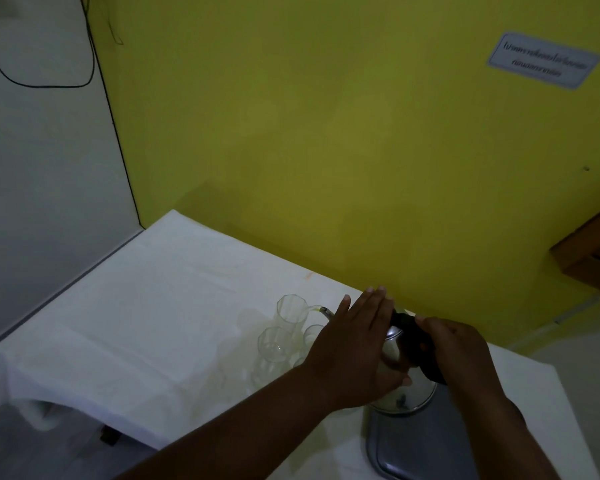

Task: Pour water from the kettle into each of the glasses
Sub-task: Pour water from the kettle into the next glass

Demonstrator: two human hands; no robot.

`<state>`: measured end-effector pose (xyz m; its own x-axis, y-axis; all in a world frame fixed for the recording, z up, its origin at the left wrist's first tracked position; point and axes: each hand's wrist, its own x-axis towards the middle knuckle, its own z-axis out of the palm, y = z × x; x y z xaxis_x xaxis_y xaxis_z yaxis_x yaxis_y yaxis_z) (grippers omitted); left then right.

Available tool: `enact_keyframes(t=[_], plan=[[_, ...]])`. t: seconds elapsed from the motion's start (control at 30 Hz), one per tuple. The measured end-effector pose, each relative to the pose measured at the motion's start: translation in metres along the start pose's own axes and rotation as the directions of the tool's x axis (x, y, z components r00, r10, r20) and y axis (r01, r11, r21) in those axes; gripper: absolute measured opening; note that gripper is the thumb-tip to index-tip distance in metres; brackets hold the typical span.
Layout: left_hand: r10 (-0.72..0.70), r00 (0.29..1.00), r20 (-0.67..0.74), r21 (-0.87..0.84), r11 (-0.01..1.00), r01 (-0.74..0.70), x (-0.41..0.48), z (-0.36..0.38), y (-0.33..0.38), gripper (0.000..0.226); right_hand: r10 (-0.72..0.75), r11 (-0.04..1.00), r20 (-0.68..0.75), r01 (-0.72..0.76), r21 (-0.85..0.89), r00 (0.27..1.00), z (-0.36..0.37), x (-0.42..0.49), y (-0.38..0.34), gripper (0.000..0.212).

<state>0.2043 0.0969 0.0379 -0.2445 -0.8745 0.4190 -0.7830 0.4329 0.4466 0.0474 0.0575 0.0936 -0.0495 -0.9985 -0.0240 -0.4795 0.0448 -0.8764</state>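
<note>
A steel kettle with a black handle is tilted to the left, its spout at the rim of a tall clear glass. A thin stream runs from the spout into that glass. My right hand is shut on the black handle. My left hand lies flat, fingers together, against the kettle's lid and side. A second glass stands in front of the tall one, and a third glass is partly hidden behind my left hand.
The glasses stand on a table with a white cloth set against a yellow wall. A metal tray lies under the kettle at the table's near right. A wooden cabinet corner juts in at the right.
</note>
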Motion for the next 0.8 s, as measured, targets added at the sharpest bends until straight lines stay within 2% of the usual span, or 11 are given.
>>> enact_keyframes(t=[0.13, 0.3, 0.5, 0.8], plan=[[0.001, 1.000, -0.005, -0.017, 1.000, -0.001, -0.0014, -0.0014, -0.0004, 0.100, 0.038, 0.999, 0.006, -0.038, 0.009, 0.999, 0.0019, -0.0007, 0.0001, 0.037], [-0.004, 1.000, 0.023, -0.013, 1.000, 0.004, -0.0025, -0.0031, -0.0018, 0.100, 0.015, 1.000, 0.006, -0.015, -0.009, 1.000, 0.0043, -0.0051, -0.0067, 0.032], [0.009, 1.000, 0.025, -0.020, 1.000, -0.008, -0.0044, 0.0002, -0.0051, 0.100, 0.016, 0.999, -0.003, -0.017, -0.046, 1.000, 0.0052, -0.0087, -0.0090, 0.039], [0.017, 1.000, 0.018, -0.020, 1.000, -0.017, -0.0013, 0.0009, -0.0075, 0.101, 0.028, 0.999, -0.014, -0.029, -0.046, 0.999, 0.0056, -0.0046, -0.0061, 0.038]])
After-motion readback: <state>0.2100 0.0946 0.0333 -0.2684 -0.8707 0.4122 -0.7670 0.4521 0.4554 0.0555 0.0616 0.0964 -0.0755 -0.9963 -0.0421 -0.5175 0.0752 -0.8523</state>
